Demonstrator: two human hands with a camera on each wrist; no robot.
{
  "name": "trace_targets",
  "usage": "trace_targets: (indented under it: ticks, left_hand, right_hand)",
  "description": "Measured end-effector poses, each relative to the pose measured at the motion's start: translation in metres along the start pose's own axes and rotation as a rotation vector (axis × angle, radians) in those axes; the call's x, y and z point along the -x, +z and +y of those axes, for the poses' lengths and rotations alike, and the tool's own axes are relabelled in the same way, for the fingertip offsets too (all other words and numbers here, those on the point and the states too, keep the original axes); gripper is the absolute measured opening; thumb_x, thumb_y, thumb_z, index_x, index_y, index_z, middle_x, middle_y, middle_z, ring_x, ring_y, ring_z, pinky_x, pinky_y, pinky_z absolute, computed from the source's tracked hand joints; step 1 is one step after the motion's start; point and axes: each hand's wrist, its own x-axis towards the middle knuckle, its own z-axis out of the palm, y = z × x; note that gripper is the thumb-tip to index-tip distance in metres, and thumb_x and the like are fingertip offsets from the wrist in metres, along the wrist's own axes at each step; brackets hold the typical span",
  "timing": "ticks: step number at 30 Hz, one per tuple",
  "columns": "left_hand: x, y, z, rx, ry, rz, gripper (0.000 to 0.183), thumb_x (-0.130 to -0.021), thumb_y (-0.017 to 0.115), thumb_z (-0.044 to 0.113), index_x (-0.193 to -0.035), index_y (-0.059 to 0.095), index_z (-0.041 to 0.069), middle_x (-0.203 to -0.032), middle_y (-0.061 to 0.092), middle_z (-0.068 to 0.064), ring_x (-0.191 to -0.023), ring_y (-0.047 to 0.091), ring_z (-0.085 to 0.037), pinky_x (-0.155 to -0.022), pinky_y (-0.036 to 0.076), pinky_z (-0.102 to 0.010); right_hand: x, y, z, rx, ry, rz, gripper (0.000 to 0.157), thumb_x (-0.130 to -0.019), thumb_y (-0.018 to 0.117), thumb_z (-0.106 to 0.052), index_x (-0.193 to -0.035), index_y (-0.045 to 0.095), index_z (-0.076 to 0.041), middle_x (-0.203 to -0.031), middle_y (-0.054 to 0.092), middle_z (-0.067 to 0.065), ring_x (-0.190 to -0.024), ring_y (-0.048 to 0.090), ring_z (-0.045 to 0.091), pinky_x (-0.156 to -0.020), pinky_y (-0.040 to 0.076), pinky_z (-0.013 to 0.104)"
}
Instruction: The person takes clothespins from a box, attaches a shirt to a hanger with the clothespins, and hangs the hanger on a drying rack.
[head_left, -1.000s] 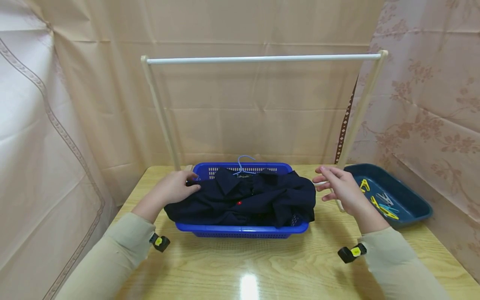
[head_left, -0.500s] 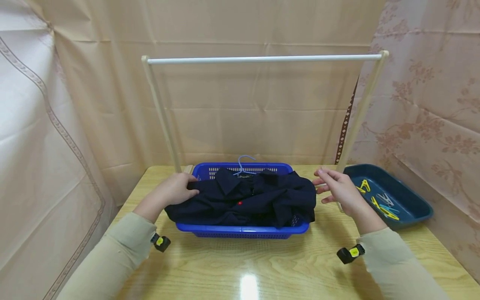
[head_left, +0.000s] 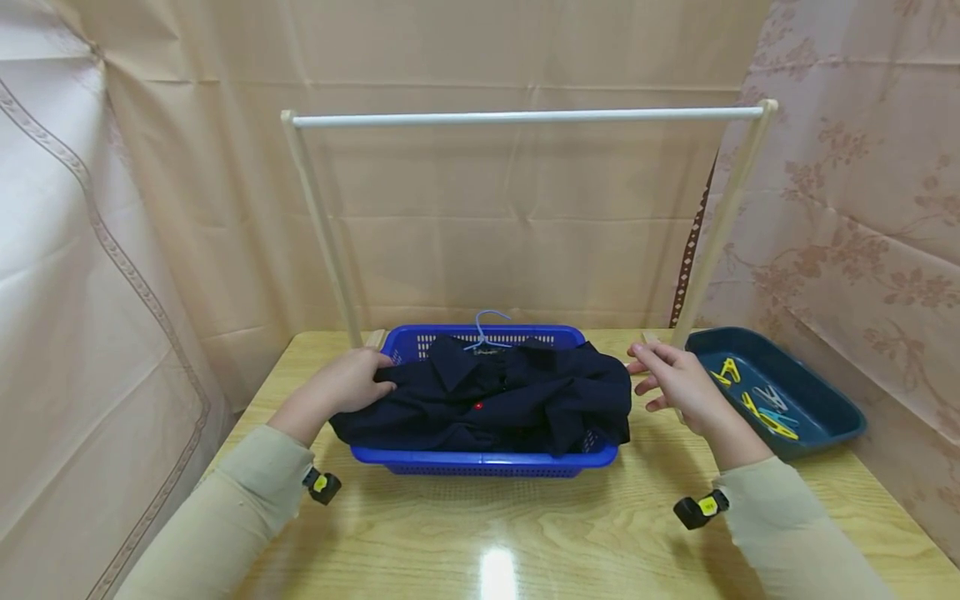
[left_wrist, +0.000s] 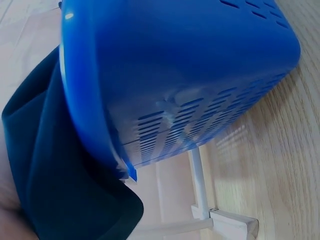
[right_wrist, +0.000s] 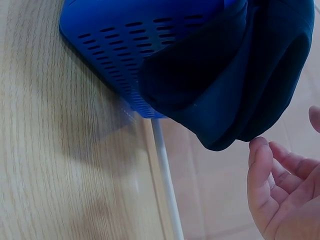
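A dark navy collared shirt [head_left: 480, 404] with a small red spot on its front lies bunched in a blue plastic basket [head_left: 483, 457]. From its collar rises the hook of a light-blue hanger [head_left: 481, 327]. On the shirt's left end rests my left hand [head_left: 348, 385], thumb and fingers apart; its fingertips are partly hidden. My right hand [head_left: 681, 385] is beside the shirt's right end, fingers loosely bent and thumb apart. In the right wrist view, the fingertips [right_wrist: 260, 145] are at the cloth's lower edge; whether they press on it I cannot tell.
A rack with a white horizontal bar [head_left: 525, 117] stands behind the basket on the wooden table [head_left: 420, 533]. At the right, a dark teal tray [head_left: 828, 417] holds several clothespins [head_left: 772, 425]. Fabric curtains [head_left: 510, 217] hang behind and at both sides.
My left hand has shifted slightly back from the shirt's middle toward its left end. The right hand has sunk slightly. Shirt, basket and hanger look unmoved.
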Motion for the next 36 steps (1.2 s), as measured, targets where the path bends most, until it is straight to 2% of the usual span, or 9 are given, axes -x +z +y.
trace_targets:
  ticks: [5, 12, 15, 17, 20, 23, 29, 36]
  left_hand:
    - [0.001, 0.002, -0.003, -0.022, -0.025, 0.021, 0.030, -0.088, 0.065, 0.030, -0.107, 0.068, 0.006, -0.106, 0.065, -0.011, -0.097, 0.061, -0.028, -0.086, 0.045, -0.046]
    - [0.003, 0.002, -0.008, -0.054, -0.043, 0.046, 0.041, -0.089, 0.063, 0.035, -0.113, 0.065, 0.002, -0.113, 0.064, -0.015, -0.103, 0.060, -0.034, -0.088, 0.045, -0.048]
    - [0.003, 0.002, -0.008, -0.054, -0.049, 0.052, 0.034, -0.088, 0.063, 0.036, -0.103, 0.068, 0.006, -0.102, 0.067, -0.012, -0.092, 0.063, -0.031, -0.080, 0.047, -0.048]
    - [0.003, 0.001, -0.009, -0.051, -0.052, 0.053, 0.028, -0.088, 0.063, 0.037, -0.091, 0.067, 0.010, -0.089, 0.067, -0.007, -0.080, 0.063, -0.025, -0.072, 0.048, -0.046]
    - [0.004, 0.000, -0.009, -0.046, -0.055, 0.045, 0.028, -0.089, 0.063, 0.039, -0.075, 0.061, 0.015, -0.069, 0.059, 0.000, -0.063, 0.056, -0.018, -0.060, 0.045, -0.040]
    - [0.005, 0.000, -0.011, -0.032, -0.054, 0.037, 0.034, -0.089, 0.061, 0.040, -0.066, 0.053, 0.016, -0.058, 0.048, 0.004, -0.054, 0.048, -0.014, -0.053, 0.040, -0.034]
    - [0.007, 0.000, -0.014, -0.011, -0.047, 0.030, 0.043, -0.091, 0.059, 0.042, -0.059, 0.046, 0.017, -0.052, 0.036, 0.007, -0.047, 0.041, -0.011, -0.049, 0.034, -0.030]
    - [0.007, -0.004, -0.014, 0.029, -0.063, 0.024, 0.048, -0.090, 0.058, 0.046, -0.056, 0.042, 0.017, -0.051, 0.032, 0.008, -0.045, 0.038, -0.010, -0.046, 0.031, -0.029]
  right_hand:
    - [0.000, -0.001, 0.001, 0.004, 0.002, -0.005, 0.065, -0.092, 0.046, -0.057, -0.131, 0.047, -0.005, -0.116, 0.053, 0.023, -0.091, 0.057, 0.041, -0.064, 0.053, 0.042]
    - [0.000, 0.000, 0.002, -0.001, 0.010, -0.014, 0.064, -0.092, 0.044, -0.057, -0.131, 0.046, -0.006, -0.118, 0.053, 0.024, -0.091, 0.058, 0.040, -0.064, 0.053, 0.042]
    - [-0.001, 0.000, 0.002, 0.000, 0.014, -0.018, 0.065, -0.092, 0.044, -0.058, -0.131, 0.046, -0.006, -0.118, 0.053, 0.024, -0.088, 0.061, 0.036, -0.065, 0.053, 0.044]
    - [-0.001, 0.000, 0.002, 0.000, 0.016, -0.022, 0.066, -0.092, 0.044, -0.058, -0.131, 0.046, -0.006, -0.117, 0.053, 0.024, -0.086, 0.062, 0.033, -0.066, 0.053, 0.044]
    - [-0.001, 0.000, 0.002, -0.002, 0.019, -0.027, 0.067, -0.092, 0.044, -0.058, -0.131, 0.045, -0.005, -0.117, 0.054, 0.025, -0.085, 0.063, 0.031, -0.066, 0.053, 0.045]
    - [-0.001, 0.000, 0.002, -0.001, 0.020, -0.032, 0.067, -0.092, 0.045, -0.058, -0.131, 0.045, -0.004, -0.117, 0.054, 0.025, -0.086, 0.063, 0.031, -0.066, 0.053, 0.045]
    - [0.000, -0.001, 0.001, 0.006, 0.013, -0.041, 0.066, -0.092, 0.045, -0.057, -0.132, 0.045, -0.004, -0.118, 0.055, 0.025, -0.087, 0.063, 0.031, -0.067, 0.053, 0.045]
    - [0.002, -0.002, -0.002, 0.005, 0.004, -0.046, 0.065, -0.093, 0.045, -0.055, -0.131, 0.046, -0.002, -0.118, 0.055, 0.025, -0.087, 0.064, 0.032, -0.067, 0.054, 0.045]
